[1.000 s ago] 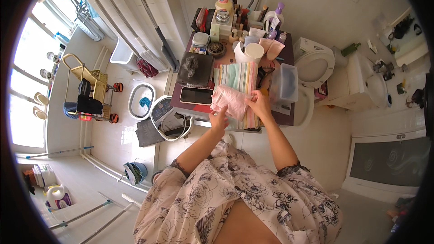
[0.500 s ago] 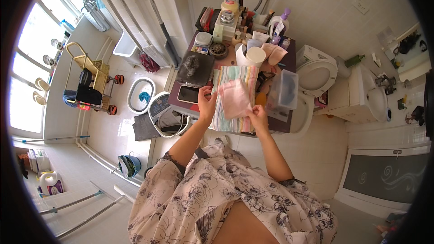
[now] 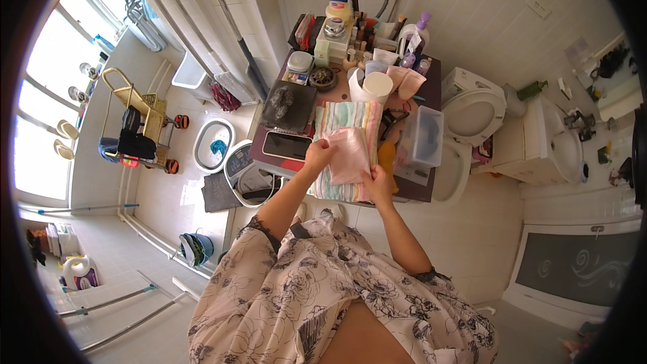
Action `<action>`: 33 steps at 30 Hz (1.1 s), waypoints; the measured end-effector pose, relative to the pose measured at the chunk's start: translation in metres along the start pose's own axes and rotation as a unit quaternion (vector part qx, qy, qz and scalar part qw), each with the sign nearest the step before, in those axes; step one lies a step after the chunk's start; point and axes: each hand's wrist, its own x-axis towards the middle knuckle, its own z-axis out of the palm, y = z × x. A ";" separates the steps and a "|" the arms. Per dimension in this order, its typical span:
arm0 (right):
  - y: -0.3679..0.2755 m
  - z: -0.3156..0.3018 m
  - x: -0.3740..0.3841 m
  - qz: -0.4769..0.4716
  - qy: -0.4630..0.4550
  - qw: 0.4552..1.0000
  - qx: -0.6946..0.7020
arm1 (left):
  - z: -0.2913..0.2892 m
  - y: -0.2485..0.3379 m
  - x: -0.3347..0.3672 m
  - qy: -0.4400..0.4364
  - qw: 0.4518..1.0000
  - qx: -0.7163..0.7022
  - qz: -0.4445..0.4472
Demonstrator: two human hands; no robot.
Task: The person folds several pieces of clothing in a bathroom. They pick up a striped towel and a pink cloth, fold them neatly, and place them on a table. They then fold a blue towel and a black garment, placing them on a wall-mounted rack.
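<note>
A folded pale pink cloth (image 3: 347, 156) lies over a striped pastel towel (image 3: 330, 116) at the table's front. The fingers of my left hand (image 3: 319, 154) are closed on the cloth's left edge. At its lower right corner, my right hand (image 3: 379, 186) pinches the cloth between thumb and fingers. A dark-screened phone (image 3: 288, 145) rests just left of the towel. To the right are a yellow-orange item (image 3: 387, 157) and a clear plastic box (image 3: 426, 136).
Crowding the back of the table (image 3: 261, 153) are bottles, jars, a white paper roll (image 3: 377, 86) and a black flat case (image 3: 288, 108). Basins stand on the floor at left, beside a folding cart (image 3: 143, 121). A toilet (image 3: 472, 116) and sink (image 3: 563, 152) are at right.
My left hand has moved right, from beside the pink cloth onto its left edge, and its fingers have closed. My right hand has shifted slightly lower, still at the cloth's corner.
</note>
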 end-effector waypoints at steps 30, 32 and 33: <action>-0.009 -0.002 -0.009 -0.079 -0.054 0.993 0.069 | 0.030 -0.029 -0.050 0.000 0.955 0.151 0.255; -0.053 -0.008 -0.024 -0.042 0.017 0.955 -0.293 | 0.020 -0.004 -0.073 -0.047 0.958 0.121 0.255; -0.070 -0.003 -0.028 -0.120 0.067 0.901 -0.411 | 0.014 0.000 -0.082 -0.036 0.962 0.133 0.237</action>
